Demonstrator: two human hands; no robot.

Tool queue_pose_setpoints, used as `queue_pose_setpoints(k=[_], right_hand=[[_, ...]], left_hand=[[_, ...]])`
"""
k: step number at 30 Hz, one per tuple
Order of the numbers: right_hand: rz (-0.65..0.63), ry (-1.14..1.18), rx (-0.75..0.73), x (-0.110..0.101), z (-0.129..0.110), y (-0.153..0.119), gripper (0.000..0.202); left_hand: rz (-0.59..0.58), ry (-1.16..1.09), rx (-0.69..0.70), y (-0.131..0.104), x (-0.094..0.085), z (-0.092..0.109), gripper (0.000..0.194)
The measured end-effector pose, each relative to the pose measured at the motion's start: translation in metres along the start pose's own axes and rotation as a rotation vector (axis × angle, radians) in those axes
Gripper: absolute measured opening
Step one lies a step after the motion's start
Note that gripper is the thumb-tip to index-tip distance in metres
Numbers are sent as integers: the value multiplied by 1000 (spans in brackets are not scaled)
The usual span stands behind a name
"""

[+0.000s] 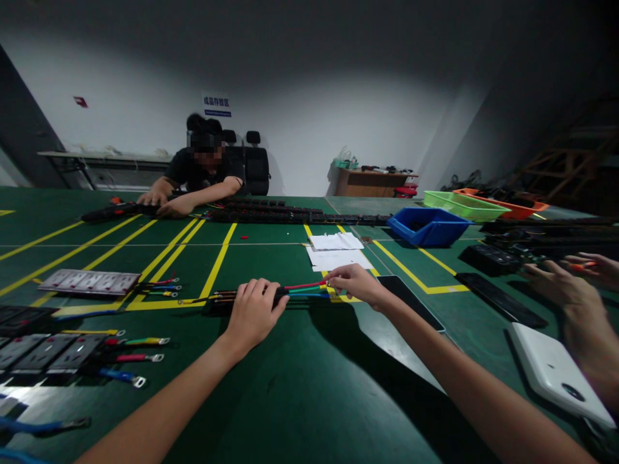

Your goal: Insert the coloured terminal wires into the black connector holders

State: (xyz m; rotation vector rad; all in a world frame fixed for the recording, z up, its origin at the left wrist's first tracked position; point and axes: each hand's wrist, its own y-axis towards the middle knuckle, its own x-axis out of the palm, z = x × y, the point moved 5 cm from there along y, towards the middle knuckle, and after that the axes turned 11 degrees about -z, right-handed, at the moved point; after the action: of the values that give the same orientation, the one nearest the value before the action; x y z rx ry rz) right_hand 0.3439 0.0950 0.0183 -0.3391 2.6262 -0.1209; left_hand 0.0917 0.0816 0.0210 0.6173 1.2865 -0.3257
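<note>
One green table [285,380] bears one blue bin [428,225] and, nearer the person, one wired bundle [224,298], its long axis lying left to right. The left hand [256,312] curls over it, fingers bent and gripping. The right hand [355,282] pinches, almost closed, the red lead's [304,284] tip, one of three leads pointing right.

Counts, by clock position from the centre. Wires [302,285] between the wearer's hands: three, six o'clock. Wearer's hands: two (left hand [256,310], seven; right hand [355,282], four). Other people's hands: four (two [176,205] nearer nine, two [561,287] at three). Blue bin [435,236]: one, three. Baskets [467,209]: two, three. White device [551,364]: one, four.
</note>
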Motion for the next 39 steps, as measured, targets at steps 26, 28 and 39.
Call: queue_pose_setpoints(k=[26,28,39], right_hand=[[-137,152,10,6,27,6,27],[-167,214,-12,8,30,7,29],[-140,242,2,10,34,7,35]], left_hand=[[-11,-6,-6,0,1,-1,41],[-10,-6,-7,0,1,0,41],[6,33,-2,0,0,1,40]])
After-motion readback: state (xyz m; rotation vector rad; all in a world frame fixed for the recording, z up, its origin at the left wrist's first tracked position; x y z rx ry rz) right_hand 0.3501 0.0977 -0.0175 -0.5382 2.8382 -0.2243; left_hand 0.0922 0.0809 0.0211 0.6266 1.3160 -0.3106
